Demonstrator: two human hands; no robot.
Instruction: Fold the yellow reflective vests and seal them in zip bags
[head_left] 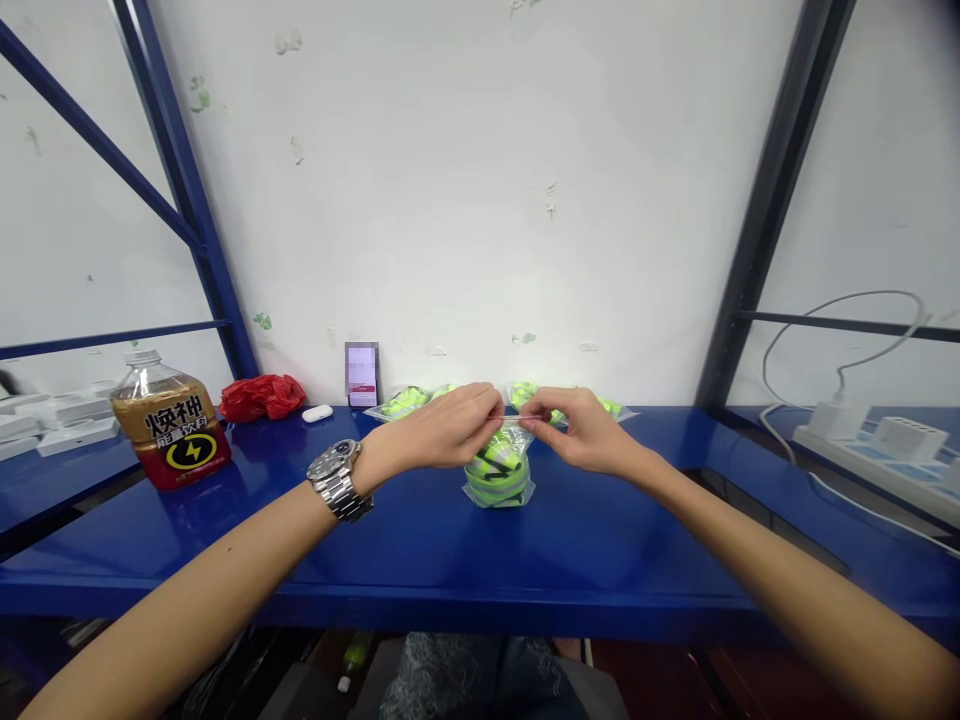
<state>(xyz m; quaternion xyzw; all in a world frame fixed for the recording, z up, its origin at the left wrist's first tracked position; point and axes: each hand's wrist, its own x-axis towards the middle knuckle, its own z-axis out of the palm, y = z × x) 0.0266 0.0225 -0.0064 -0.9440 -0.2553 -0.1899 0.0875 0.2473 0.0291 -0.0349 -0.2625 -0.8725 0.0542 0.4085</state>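
Note:
Upright near the middle of the blue table [420, 560] is a clear plastic bag [499, 480] with folded neon-yellow and grey striped fabric inside. My left hand [450, 425], with a metal watch [337, 480] on the wrist, pinches the left end of the bag's top edge. The right end of that edge is between the thumb and fingers of my right hand [576, 428]. The edge is drawn out straight between the two hands. Behind them, more clear bags of neon-yellow fabric [405, 402] lie along the wall, partly hidden by my hands.
To the left stand a large drink bottle [172, 420], a crumpled red plastic bag [262, 397] and a small white case [317, 413]. A phone [362, 375] leans on the wall. At right are a dark flat panel [765, 515] and a power strip [885, 455] with white cables.

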